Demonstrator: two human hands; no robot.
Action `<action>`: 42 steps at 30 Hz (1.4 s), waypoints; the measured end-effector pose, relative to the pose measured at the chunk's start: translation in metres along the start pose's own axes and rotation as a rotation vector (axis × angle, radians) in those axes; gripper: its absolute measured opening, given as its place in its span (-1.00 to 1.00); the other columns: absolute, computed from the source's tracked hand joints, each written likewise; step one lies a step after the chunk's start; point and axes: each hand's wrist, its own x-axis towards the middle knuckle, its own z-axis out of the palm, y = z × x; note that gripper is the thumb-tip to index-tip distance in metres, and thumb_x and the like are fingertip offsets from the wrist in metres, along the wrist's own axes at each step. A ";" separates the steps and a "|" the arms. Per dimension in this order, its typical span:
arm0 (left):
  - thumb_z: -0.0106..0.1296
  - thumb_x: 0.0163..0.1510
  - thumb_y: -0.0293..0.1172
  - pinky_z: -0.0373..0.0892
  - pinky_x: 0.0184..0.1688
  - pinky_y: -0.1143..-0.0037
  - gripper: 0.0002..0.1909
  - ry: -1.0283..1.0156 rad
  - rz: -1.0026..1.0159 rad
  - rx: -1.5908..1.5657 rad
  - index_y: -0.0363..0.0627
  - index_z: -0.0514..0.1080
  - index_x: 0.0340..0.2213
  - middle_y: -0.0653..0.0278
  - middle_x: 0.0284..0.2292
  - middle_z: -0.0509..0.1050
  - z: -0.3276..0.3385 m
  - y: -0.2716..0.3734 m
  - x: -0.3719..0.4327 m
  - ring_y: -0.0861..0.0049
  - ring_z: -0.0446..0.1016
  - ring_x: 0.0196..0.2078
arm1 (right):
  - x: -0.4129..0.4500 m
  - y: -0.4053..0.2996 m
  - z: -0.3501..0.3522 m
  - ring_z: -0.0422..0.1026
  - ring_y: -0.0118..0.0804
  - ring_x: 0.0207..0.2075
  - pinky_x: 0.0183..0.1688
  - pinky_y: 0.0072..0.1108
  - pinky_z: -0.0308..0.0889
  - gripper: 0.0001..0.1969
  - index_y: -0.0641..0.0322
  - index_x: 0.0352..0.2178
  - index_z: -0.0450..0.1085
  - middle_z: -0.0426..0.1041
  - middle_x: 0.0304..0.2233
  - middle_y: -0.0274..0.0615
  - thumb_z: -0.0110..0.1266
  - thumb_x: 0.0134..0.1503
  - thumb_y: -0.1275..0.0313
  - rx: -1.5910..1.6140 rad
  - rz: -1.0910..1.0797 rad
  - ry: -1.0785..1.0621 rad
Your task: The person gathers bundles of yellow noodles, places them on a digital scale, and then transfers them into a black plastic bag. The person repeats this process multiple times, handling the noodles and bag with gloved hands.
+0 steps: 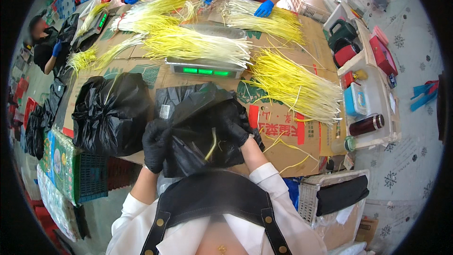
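Observation:
Both my hands wear black gloves. My left hand grips the left edge of a black plastic bag lying before me. My right hand is at the bag's right side, its fingers partly lost against the black film, so its grip is unclear. A loose yellow stalk rests on the bag. A filled black bag sits to the left. Beyond, a bundle of yellow chives lies on a digital scale with a lit green display. Another chive bundle lies to the right on the cardboard.
Two co-workers in blue gloves stand across the table by more chives; another person is at the far left near a second scale. A white foam box with a dark red thermos borders the right side. Crates stand below both sides.

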 end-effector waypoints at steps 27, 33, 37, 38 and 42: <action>-0.03 0.14 0.06 0.02 0.33 0.21 -0.44 -0.836 -0.151 0.864 0.17 0.38 0.12 0.10 0.29 0.10 0.031 -0.128 -0.020 -0.03 0.05 0.30 | -0.103 -0.075 -0.425 0.42 -0.21 0.00 0.08 -0.45 0.34 -0.67 0.34 -0.02 0.41 0.46 -0.02 -0.13 0.00 0.16 0.55 0.133 -0.422 1.211; 0.18 0.08 -0.38 0.42 0.00 0.42 -0.61 -0.577 -0.276 0.074 -0.08 0.52 -0.03 0.16 -0.16 0.60 0.044 -0.022 -0.018 0.37 0.56 -0.17 | -0.066 -0.081 -0.267 0.45 -0.27 -0.15 0.00 -0.45 0.35 -0.81 0.28 -0.18 0.46 0.51 -0.19 -0.19 0.08 0.15 0.59 -0.174 -0.183 0.742; 0.14 0.11 -0.48 0.39 0.03 0.52 -0.56 -0.602 -0.295 -0.417 -0.19 0.43 0.05 0.19 -0.04 0.52 0.068 0.032 -0.020 0.51 0.48 -0.06 | -0.060 -0.095 -0.073 0.45 -0.22 -0.10 0.08 -0.44 0.31 -0.56 0.24 -0.02 0.39 0.49 -0.12 -0.17 0.24 0.02 0.56 -0.412 -0.529 0.017; 0.07 0.16 -0.43 0.40 0.02 0.50 -0.63 -0.571 -0.298 -0.519 -0.21 0.44 0.01 0.17 -0.07 0.53 0.062 0.029 -0.017 0.46 0.49 -0.07 | -0.060 -0.102 -0.056 0.45 -0.24 -0.11 0.08 -0.44 0.31 -0.54 0.26 0.00 0.37 0.49 -0.13 -0.18 0.25 0.03 0.55 -0.119 -0.422 0.002; -0.16 0.21 -0.36 0.45 -0.01 0.34 -0.65 -0.115 -0.965 -1.447 -0.31 0.45 -0.09 0.07 -0.12 0.54 0.009 -0.030 -0.008 0.26 0.50 -0.10 | -0.045 -0.126 -0.060 0.45 -0.25 -0.05 0.10 -0.42 0.34 -0.63 0.31 0.04 0.34 0.50 -0.12 -0.11 0.06 0.18 0.52 1.003 0.125 -0.129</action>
